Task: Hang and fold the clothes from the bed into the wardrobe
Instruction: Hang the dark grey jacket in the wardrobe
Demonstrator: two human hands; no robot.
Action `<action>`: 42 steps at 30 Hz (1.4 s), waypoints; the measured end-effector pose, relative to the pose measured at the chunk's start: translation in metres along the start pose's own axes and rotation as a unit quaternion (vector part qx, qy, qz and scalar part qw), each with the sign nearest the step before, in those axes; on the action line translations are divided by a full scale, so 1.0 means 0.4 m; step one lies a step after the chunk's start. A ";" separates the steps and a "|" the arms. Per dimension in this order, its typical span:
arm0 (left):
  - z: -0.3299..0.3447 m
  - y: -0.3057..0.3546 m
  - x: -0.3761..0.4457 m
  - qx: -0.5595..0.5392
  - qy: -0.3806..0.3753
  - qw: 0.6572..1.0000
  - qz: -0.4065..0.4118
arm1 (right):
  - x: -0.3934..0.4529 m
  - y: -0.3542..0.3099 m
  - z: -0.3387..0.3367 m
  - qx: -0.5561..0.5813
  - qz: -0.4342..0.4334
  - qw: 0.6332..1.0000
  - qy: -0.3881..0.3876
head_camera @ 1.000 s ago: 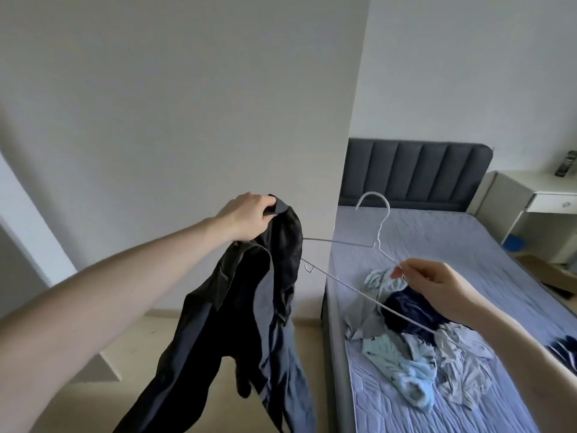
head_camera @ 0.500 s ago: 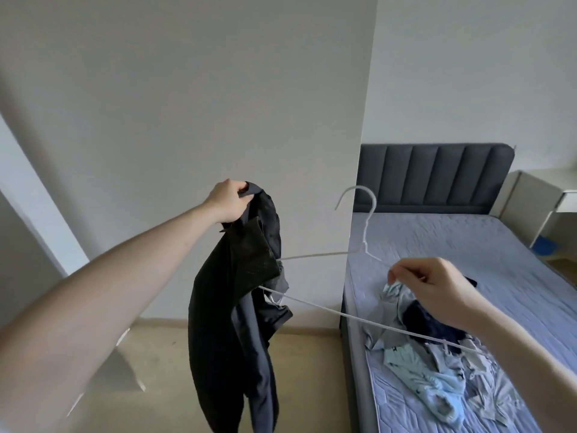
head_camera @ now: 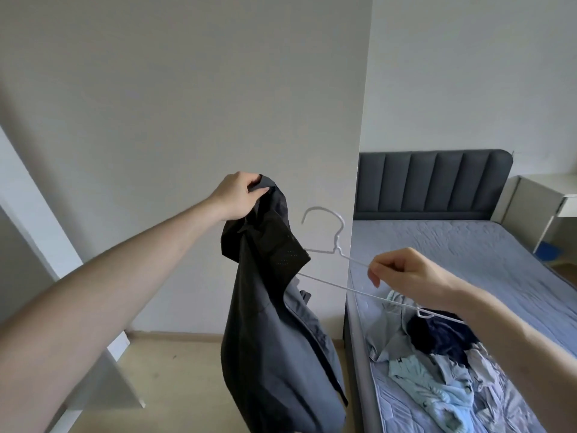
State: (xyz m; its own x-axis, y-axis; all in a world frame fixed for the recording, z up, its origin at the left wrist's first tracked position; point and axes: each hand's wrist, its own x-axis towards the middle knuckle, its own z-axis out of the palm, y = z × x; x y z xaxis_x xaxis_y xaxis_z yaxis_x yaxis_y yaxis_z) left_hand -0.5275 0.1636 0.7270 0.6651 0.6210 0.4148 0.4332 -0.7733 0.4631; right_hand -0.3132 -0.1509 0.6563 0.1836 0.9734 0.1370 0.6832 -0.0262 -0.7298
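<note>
1. Grey walls are seen behind; clothes [head_camera: 437,364] are heaped on the bed [head_camera: 468,245].
2. A dark jacket [head_camera: 268,323] is gripped at its top by the left hand [head_camera: 239,195].
3. A white hanger [head_camera: 338,260] is pinched by the right hand [head_camera: 402,271], one end inside the jacket.

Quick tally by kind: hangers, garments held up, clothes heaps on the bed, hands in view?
Hangers: 1, a white wire hanger pinched by the right hand
Garments held up: 1, a dark jacket gripped by the left hand
Clothes heaps on the bed: 1, a pile; pieces in it cannot be counted
Hands: 2
Total: 5
</note>
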 end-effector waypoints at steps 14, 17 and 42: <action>-0.003 0.076 0.034 -0.034 0.030 0.998 0.048 | 0.037 0.014 -0.035 -0.031 0.034 0.999 0.007; 0.011 0.132 0.042 -0.043 0.009 0.996 0.081 | 0.051 0.026 -0.012 -0.044 -0.005 0.998 0.047; 0.059 0.248 -0.036 -0.009 -0.376 0.926 0.043 | 0.064 0.084 0.209 0.226 -0.012 0.944 0.242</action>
State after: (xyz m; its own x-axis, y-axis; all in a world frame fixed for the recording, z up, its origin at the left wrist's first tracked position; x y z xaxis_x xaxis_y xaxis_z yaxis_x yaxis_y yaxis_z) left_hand -0.4800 0.0750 0.7485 0.9351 0.2872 -0.2075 0.3528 -0.8092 0.4698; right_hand -0.3447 -0.1080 0.5790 0.5468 0.7521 0.3678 0.3411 0.2011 -0.9183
